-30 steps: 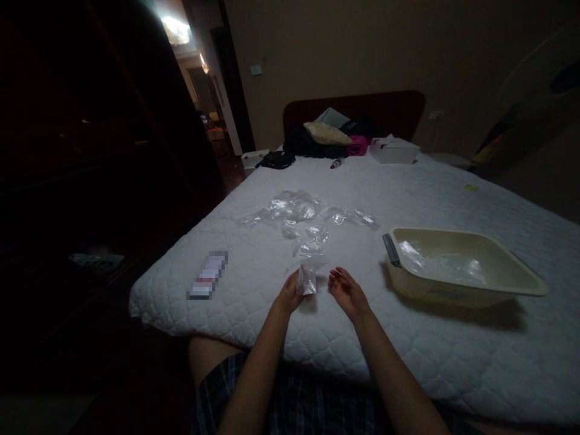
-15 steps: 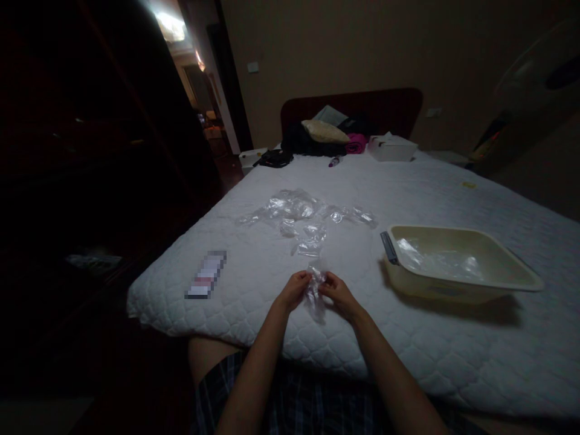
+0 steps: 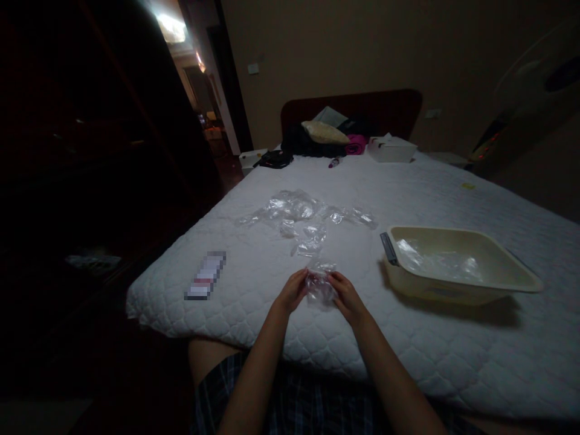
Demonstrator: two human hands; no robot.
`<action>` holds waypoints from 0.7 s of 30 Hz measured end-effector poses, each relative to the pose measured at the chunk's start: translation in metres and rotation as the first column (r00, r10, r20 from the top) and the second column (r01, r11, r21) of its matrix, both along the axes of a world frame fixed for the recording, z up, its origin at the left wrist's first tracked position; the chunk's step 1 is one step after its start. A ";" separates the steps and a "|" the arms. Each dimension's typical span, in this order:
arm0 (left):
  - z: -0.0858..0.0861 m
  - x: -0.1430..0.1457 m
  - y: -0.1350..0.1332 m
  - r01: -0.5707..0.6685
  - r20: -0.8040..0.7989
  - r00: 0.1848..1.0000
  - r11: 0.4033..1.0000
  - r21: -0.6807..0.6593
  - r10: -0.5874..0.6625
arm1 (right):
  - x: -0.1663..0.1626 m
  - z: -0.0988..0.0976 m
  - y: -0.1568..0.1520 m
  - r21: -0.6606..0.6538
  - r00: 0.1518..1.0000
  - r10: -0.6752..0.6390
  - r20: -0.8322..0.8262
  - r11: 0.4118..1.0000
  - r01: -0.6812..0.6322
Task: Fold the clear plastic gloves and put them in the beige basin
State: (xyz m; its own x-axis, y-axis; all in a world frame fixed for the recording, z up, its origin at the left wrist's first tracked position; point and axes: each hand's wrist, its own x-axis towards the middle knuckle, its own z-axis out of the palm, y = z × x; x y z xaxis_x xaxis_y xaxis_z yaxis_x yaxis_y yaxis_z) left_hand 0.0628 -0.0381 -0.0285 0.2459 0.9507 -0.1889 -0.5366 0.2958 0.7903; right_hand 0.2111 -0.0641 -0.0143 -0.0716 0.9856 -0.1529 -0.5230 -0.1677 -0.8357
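Between my hands, a crumpled clear plastic bag [image 3: 321, 290] is held just above the near part of the bed. My left hand [image 3: 293, 290] pinches its left side, fingers closed. On the right side my right hand [image 3: 347, 295] grips it the same way. Just beyond lies a loose pile of clear plastic bags [image 3: 292, 206], spread on the white quilted bedding [image 3: 254, 272]. To the right stands a cream plastic basin [image 3: 453, 293] with a grey handle; clear plastic lies inside it.
A blurred-out flat object [image 3: 206, 276] lies at the left of the bed. Toward the headboard [image 3: 408, 109] are a white box [image 3: 392, 149], a black bag [image 3: 275, 159], a small bottle [image 3: 334, 162] and a beige pillow [image 3: 324, 131]. A small yellow item [image 3: 468, 186] lies far right.
My hands have moved slightly apart, and the plastic bag between them is spread wider and hangs less low. The basin and the pile stay where they were.
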 end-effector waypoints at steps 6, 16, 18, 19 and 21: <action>0.002 0.001 0.001 0.036 0.137 0.990 0.999 0.008 -0.037 | 0.003 -0.007 0.004 -0.025 0.993 -0.029 -0.111 0.999 0.026; 0.005 -0.005 0.006 0.053 0.285 0.959 0.992 -0.118 -0.017 | -0.003 -0.017 0.007 0.007 0.994 -0.106 0.006 0.994 0.106; 0.008 -0.005 0.005 0.054 0.286 0.958 0.994 -0.098 -0.024 | -0.005 -0.018 0.007 0.021 0.991 -0.127 0.035 0.992 0.126; 0.008 -0.005 0.003 0.042 0.274 0.961 0.997 -0.072 -0.021 | -0.006 -0.018 0.007 0.025 0.989 -0.140 0.048 0.990 0.139; 0.009 -0.004 0.000 0.009 0.222 0.975 1.000 -0.012 -0.006 | -0.006 -0.018 0.008 0.034 0.984 -0.167 0.069 0.986 0.165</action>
State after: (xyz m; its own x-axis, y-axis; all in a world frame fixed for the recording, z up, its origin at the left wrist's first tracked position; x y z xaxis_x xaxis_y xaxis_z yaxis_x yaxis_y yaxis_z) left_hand 0.0585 -0.0381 -0.0197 0.2902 0.9465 -0.1411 -0.6956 0.3099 0.6481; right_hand 0.2049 -0.0564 -0.0323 0.1037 0.9868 -0.1243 -0.4806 -0.0597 -0.8749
